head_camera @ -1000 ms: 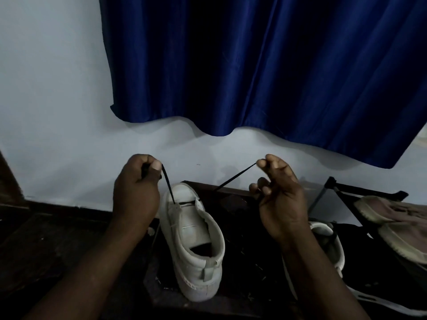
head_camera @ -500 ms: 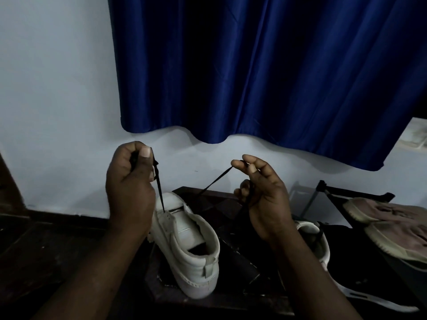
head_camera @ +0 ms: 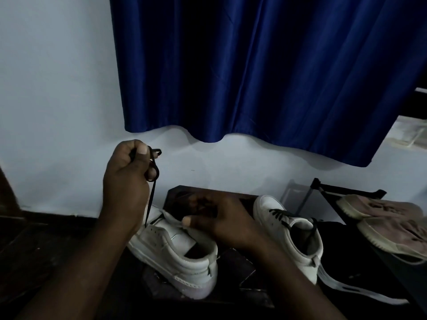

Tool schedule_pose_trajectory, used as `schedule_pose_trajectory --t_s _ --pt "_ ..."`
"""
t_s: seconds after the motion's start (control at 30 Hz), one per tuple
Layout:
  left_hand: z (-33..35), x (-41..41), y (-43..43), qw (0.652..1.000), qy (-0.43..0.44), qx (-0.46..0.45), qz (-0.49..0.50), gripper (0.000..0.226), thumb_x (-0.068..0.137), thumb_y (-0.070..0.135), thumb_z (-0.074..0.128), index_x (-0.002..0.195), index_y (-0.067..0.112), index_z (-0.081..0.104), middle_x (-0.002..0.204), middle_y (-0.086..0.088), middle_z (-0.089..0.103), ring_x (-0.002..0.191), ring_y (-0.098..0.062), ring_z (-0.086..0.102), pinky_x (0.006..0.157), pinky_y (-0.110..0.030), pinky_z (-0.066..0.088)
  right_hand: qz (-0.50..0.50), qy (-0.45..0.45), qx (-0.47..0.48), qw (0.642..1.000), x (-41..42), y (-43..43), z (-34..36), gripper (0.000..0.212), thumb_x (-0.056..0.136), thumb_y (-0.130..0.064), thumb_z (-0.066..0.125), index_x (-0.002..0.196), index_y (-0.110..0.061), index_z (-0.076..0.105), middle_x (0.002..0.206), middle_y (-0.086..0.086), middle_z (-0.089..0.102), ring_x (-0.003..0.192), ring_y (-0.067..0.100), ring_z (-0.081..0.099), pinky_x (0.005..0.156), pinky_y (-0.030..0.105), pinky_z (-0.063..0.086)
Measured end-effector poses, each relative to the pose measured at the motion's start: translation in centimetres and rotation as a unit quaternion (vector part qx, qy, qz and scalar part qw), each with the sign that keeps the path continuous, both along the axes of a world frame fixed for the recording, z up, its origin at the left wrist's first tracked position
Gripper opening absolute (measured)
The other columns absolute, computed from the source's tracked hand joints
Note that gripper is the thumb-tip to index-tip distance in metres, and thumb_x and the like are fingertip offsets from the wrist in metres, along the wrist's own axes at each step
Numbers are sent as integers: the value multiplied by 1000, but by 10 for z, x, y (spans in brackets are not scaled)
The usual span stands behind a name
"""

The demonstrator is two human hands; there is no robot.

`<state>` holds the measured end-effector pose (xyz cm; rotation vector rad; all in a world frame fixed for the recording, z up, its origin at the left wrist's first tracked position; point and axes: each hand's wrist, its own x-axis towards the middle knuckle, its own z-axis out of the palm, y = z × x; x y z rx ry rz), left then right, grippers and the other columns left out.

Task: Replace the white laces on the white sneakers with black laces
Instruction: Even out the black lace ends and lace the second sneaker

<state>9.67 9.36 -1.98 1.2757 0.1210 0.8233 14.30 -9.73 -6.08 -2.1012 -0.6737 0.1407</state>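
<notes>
While the left hand [head_camera: 129,172] holds one end of the black lace [head_camera: 151,199] high, its fingers curled tight round a bunched loop of it, the strand runs taut down to the front eyelets of the near sneaker [head_camera: 175,250]. The right hand [head_camera: 221,220] is low over that sneaker's throat. Its thumb lies on the white edge of the eyelet flap, but its fingers fall in shadow against the dark table [head_camera: 184,190]. Whether they pinch the flap, the other lace end or nothing cannot be told.

By my reading, the step in hand is lacing this shoe, and it is early: only the lowest eyelet row seems to carry black, and the rows above show bare. The next move probably calls for finding the free tip, steadying the flap and feeding the tip through the next open eyelet on the far side. The raised end should keep its tension so the first row stays snug and even.

The near sneaker sits toward the table's left side, toe toward the far left corner and heel toward the near edge. It is tilted a little, with its collar open and the tongue exposed. The second sneaker [head_camera: 293,234] stands at the table's right edge, toe toward the far edge. Black lace crosses its front, so it looks largely done. Both are white and somewhat scuffed, grey in the dim light.
</notes>
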Motion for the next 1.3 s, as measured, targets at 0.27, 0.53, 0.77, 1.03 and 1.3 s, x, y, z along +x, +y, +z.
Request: schedule_pose_trajectory --t_s 0.27,0.53,0.77,1.03,1.3 --pt "-3 -5 -8 997 31 12 -69 24 111 16 43 90 18 54 73 -1 72 52 -11 43 51 -18 41 33 -125 -148 980 -11 11 5 25 83 -43 75 102 -28 75 97 -10 75 87 3 68 77 29 53" --pt "-4 -3 -12 995 1 3 -96 20 109 16 46 92 16 56 67 2 64 57 -12 54 61 -26 49 -157 -131 -216 955 4 -18 7 13 81 -28 69 92 -22 68 92 2 75 91 24 69 68 32 49" --pt "-1 1 -12 994 -20 8 -105 18 108 15 49 93 18 60 78 -2 72 63 -14 59 66 -29 53 -186 -69 -170 965 4 -30 8 9 80 -30 76 84 -25 70 81 -6 74 81 11 68 62 27 46" --pt "-37 10 -21 955 187 211 -90 15 97 18 68 84 24 71 82 3 78 55 -13 64 72 -39 56 -131 72 281 948 -1 -34 41 17 105 -9 56 105 -7 73 93 12 76 43 5 39 42 16 34" --pt "-35 15 -30 967 150 206 -33 8 94 25 74 87 29 77 75 6 75 58 -11 69 71 -35 58 -94 -48 344 933 -5 -40 69 7 100 -13 65 106 -10 68 84 11 77 50 10 50 47 24 40"
